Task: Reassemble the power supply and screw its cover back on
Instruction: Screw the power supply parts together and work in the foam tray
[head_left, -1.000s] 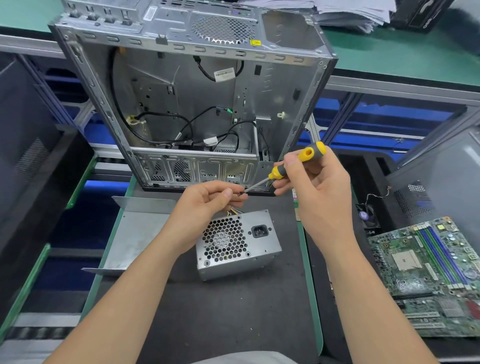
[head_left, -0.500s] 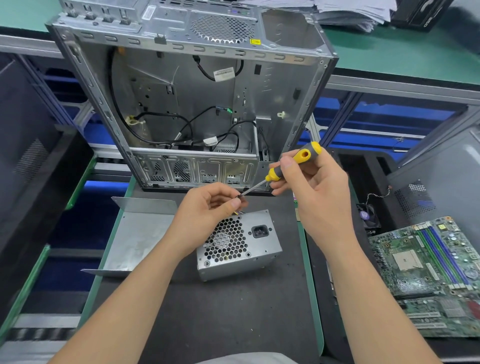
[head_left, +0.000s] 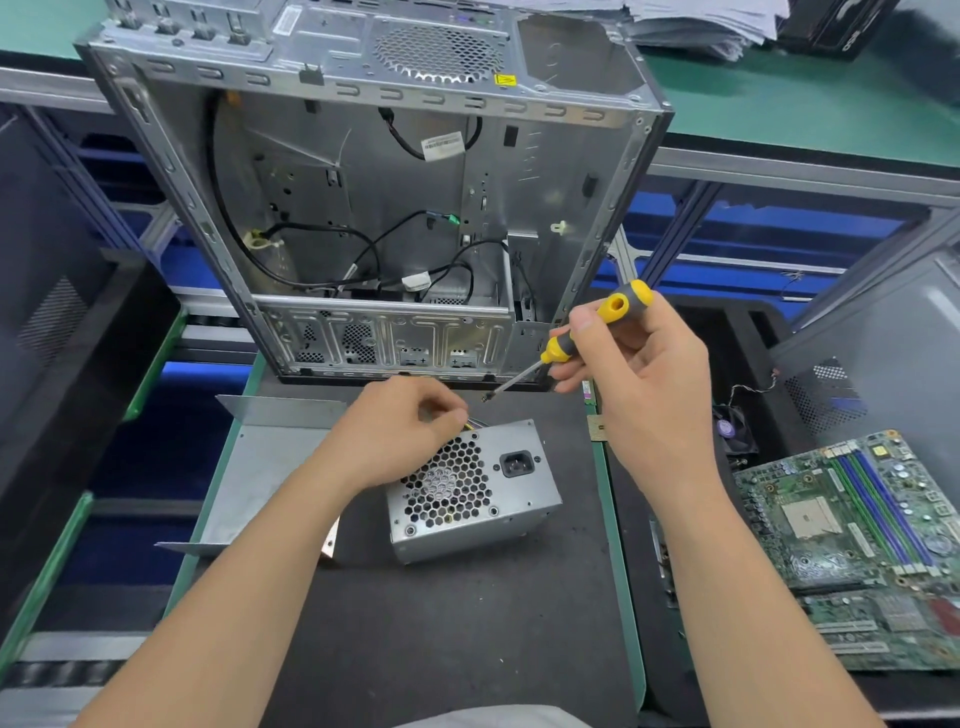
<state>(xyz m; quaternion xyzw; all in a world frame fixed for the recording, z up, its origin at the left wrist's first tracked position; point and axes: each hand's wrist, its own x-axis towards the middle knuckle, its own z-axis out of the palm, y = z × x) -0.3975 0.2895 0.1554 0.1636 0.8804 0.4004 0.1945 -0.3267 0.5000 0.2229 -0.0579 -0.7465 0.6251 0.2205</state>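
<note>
Lying at the mat's (head_left: 467, 634) left edge, the cover (head_left: 260, 467) is beside the left forearm. The left hand (head_left: 400, 431) is knuckles-up over the supply's (head_left: 478, 493) far edge, fingers curled inward; whether they pinch anything, I cannot tell. The supply sits mid-mat. The right hand (head_left: 644, 384) grips the screwdriver (head_left: 571, 343) by its handle, its shaft slanting down-left and its tip near the left fingertips.
</note>
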